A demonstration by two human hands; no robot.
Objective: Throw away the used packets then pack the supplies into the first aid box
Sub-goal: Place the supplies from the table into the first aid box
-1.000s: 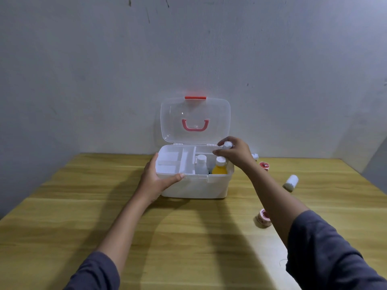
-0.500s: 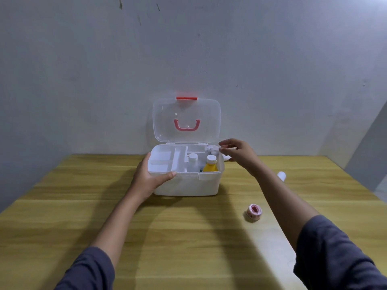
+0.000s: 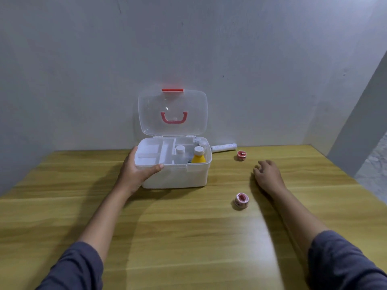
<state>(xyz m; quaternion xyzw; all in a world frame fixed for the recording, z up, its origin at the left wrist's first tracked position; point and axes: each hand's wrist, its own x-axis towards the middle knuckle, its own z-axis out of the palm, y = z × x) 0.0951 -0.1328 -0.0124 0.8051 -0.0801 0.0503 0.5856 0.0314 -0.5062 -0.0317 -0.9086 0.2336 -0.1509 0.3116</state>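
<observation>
- Left hand [image 3: 136, 172] grips the white plastic box [image 3: 178, 176] at its front-left corner, clear lid upright, near the wooden table's [image 3: 188, 237] far edge.
- Right hand [image 3: 267, 174], loosely curled, empty, beside a round pink tape roll [image 3: 241, 200].

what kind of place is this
Probably a plain indoor room, maybe a home or recording corner: a wooden table set against grey walls, with a first aid box and tape rolls on it.
</observation>
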